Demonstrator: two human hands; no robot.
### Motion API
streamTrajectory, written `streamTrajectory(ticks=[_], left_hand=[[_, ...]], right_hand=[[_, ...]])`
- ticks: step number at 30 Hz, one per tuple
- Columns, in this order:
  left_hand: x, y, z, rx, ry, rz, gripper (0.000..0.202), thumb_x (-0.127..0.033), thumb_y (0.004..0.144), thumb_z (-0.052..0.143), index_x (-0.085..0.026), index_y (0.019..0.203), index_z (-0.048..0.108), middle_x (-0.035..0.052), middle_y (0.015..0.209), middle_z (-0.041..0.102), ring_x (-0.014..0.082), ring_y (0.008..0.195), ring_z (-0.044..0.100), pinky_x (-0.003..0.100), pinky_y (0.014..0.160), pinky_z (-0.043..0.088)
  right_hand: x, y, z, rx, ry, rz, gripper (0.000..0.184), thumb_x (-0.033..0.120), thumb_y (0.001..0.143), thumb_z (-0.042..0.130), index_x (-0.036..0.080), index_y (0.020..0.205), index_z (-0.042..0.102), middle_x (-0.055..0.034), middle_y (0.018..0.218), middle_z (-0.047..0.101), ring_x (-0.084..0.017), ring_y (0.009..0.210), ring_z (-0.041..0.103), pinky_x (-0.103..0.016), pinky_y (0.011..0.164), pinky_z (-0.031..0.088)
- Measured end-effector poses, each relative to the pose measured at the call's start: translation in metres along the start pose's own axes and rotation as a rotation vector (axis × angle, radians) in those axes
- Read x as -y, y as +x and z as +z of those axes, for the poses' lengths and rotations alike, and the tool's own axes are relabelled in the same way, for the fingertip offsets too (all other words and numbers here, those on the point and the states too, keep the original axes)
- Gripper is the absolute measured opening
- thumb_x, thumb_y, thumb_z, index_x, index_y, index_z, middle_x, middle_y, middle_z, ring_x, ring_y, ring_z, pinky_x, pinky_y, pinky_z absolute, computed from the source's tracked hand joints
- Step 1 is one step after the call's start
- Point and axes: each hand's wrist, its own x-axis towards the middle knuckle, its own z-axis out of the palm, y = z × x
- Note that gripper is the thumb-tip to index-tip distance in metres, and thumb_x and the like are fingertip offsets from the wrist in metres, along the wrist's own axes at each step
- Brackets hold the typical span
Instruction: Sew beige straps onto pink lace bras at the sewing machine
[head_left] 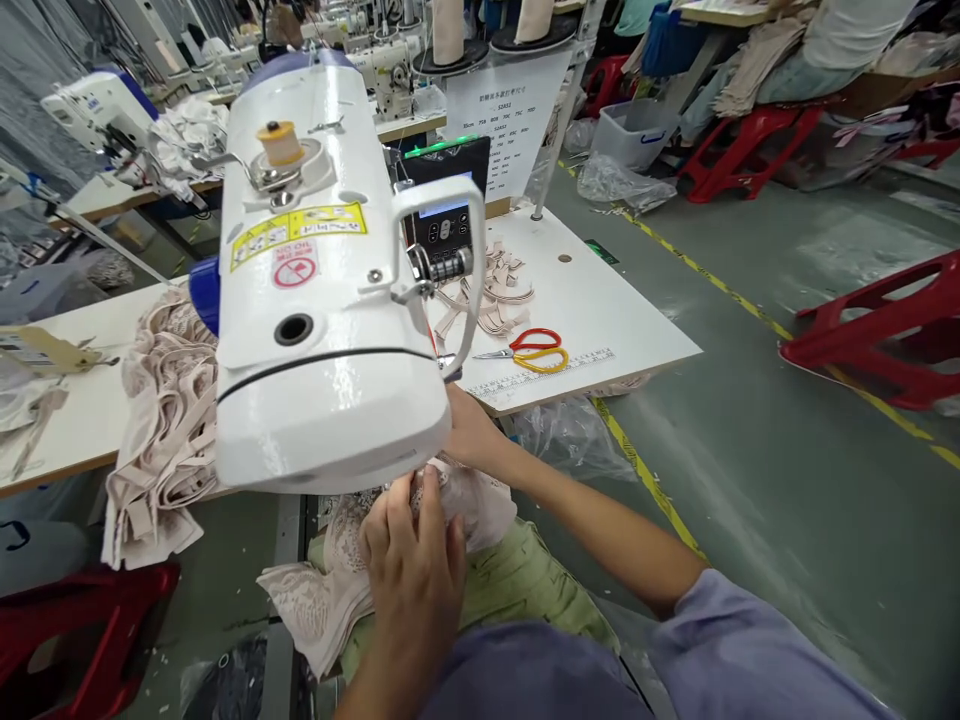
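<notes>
A beige lace bra point(341, 560) hangs over my lap and runs up beneath the head of a white sewing machine point(330, 380). My left hand point(412, 555) grips its lace near the machine's front edge, fingers bent forward over the cloth and thumb to the right. On the far side of the lace, my right hand point(474, 432) reaches in under the machine head from the right; its fingers are hidden there. The needle area is also out of sight behind the head.
Scissors point(536, 350) with red and yellow handles lie on the white table point(622, 315) beside beige fabric strips point(499, 285). More beige lace pieces point(169, 390) drape over the left table edge. A red stool point(885, 325) stands to the right.
</notes>
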Motion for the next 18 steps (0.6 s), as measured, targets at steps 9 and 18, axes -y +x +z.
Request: streamTrajectory(ticks=[9, 18], left_hand=[[0.006, 0.003, 0.001, 0.012, -0.027, -0.01, 0.05, -0.025, 0.088, 0.062, -0.014, 0.137, 0.056, 0.0199, 0.125, 0.058, 0.0336, 0.115, 0.051, 0.046, 0.099, 0.039], [0.008, 0.004, 0.004, 0.008, -0.008, 0.007, 0.052, -0.025, 0.088, 0.063, -0.015, 0.138, 0.054, 0.0197, 0.128, 0.058, 0.034, 0.116, 0.052, 0.046, 0.1, 0.039]], right_hand=[[0.006, 0.003, 0.0, -0.011, -0.037, 0.059, 0.005, 0.019, 0.078, 0.058, 0.02, 0.079, 0.053, -0.0028, 0.087, 0.055, -0.019, 0.079, 0.054, -0.033, 0.071, 0.046], [0.01, 0.006, -0.002, 0.004, -0.028, 0.063, 0.014, 0.008, 0.072, 0.052, 0.021, 0.068, 0.046, -0.0034, 0.083, 0.054, -0.02, 0.079, 0.053, -0.031, 0.067, 0.047]])
